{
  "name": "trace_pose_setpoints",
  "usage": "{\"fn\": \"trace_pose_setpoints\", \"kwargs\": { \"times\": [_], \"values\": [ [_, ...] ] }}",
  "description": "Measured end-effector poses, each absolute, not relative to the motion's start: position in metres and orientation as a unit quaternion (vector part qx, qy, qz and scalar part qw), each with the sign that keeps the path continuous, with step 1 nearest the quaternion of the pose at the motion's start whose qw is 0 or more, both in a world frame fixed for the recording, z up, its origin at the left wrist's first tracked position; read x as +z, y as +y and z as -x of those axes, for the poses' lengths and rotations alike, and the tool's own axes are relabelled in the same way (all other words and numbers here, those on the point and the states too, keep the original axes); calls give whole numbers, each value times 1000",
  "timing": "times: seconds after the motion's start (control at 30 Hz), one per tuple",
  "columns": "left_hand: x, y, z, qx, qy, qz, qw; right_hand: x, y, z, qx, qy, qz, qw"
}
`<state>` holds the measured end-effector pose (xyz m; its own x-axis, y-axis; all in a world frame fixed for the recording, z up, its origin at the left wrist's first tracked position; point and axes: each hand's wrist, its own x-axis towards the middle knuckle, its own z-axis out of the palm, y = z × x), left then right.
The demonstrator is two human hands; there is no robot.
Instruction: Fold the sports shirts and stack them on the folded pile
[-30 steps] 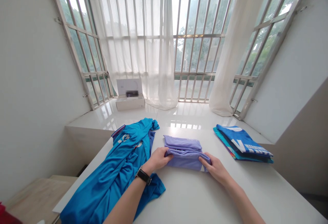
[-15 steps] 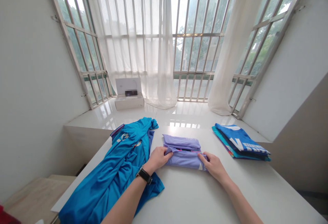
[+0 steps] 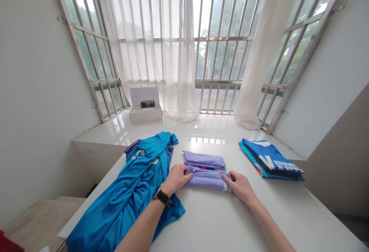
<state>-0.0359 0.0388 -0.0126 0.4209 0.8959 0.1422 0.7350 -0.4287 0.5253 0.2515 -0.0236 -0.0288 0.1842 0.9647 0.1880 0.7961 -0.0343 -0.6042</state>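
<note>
A lavender shirt (image 3: 206,179) lies on the white table, its near and far parts folded inward so that a thin strip of coloured print shows between them. My left hand (image 3: 178,178), with a black watch on the wrist, pinches the left end of the near fold. At the right end of the same fold, my right hand (image 3: 236,184) grips the cloth between thumb and fingers. Close to my left forearm a teal-blue shirt (image 3: 123,194) is spread loosely, with a purple-blue cloth partly under it.
A stack of folded shirts (image 3: 273,159), a blue one with white lettering on top, lies at the right of the table (image 3: 230,225). An open white box (image 3: 145,114) stands on the window ledge before sheer curtains (image 3: 184,71) and barred windows.
Both hands keep their hold and have shifted only very slightly. The gap between the lavender folds shows a little more of the coloured print.
</note>
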Motion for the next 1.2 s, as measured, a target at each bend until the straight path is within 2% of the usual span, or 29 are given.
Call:
{"fn": "trace_pose_setpoints", "kwargs": {
  "times": [0.4,1.2],
  "values": [
    [-10,38,39,156,548,-804,171,-29,-25,-251,118,-605,744,259],
    [-5,36,41,142,566,-796,161,-31,-23,-257,167,-604,720,300]
  ]
}}
